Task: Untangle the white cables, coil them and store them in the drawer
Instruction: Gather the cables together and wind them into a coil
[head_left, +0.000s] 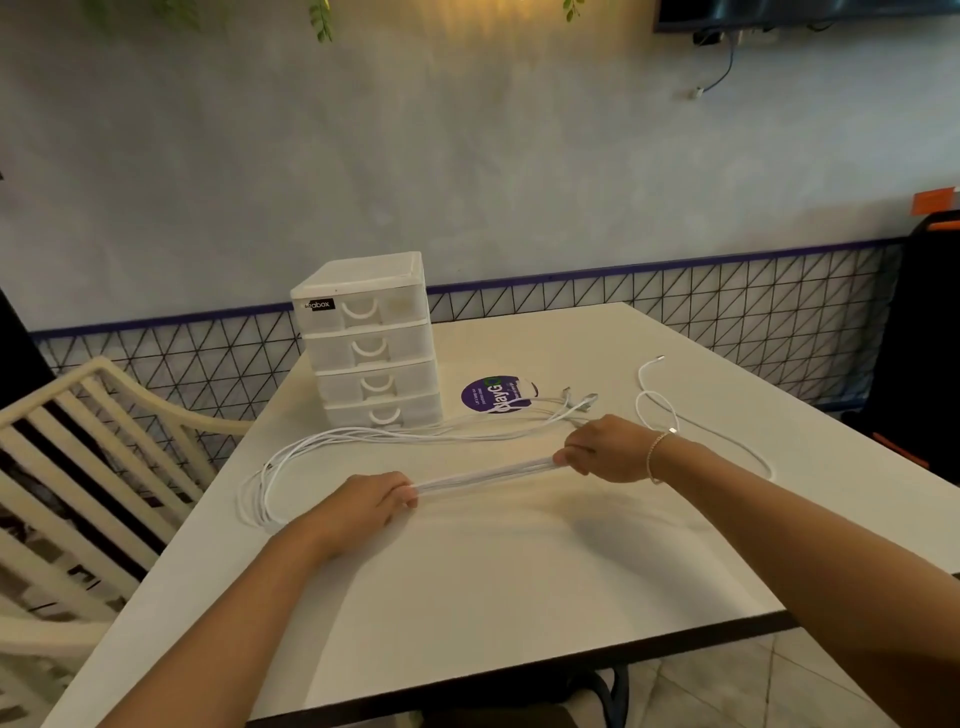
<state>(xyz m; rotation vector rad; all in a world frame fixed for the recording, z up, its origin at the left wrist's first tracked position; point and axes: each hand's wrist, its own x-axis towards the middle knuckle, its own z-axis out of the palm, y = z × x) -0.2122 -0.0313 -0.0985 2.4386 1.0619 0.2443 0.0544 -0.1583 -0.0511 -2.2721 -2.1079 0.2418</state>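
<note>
Two hands were closed around one stretch of the white cable bundle (483, 474), which was held taut between them just above the table (519, 571). The left hand (358, 501) was clenched on the near end of that stretch, fingers curled over it and fingertips pointing right; the right hand (605, 451) was clenched on the far end, its fingers wrapped over the strands. The held stretch ran along a slanted line, lower at the left hand and rising toward the right hand, roughly parallel to the table's near edge.

From the left hand the bundle was seen to swing out in a long loop toward the table's left edge, then to run back along the far side of the hands to a cluster of connector ends (579, 401) lying beyond the right hand, beside a purple sticker (480, 397). The free ends thus lay nearer the right hand, and the loop's bend nearer the left.

One separate white cable (657, 402) lay apart, curving toward the table's right edge behind the right wrist. The drawer unit (371, 343), with all four drawers shut, stood at the far left corner, beyond the loop and closer to the left hand.

Coiling was judged to be not yet done; the bundle's long axis would have to be folded across toward either hand.
</note>
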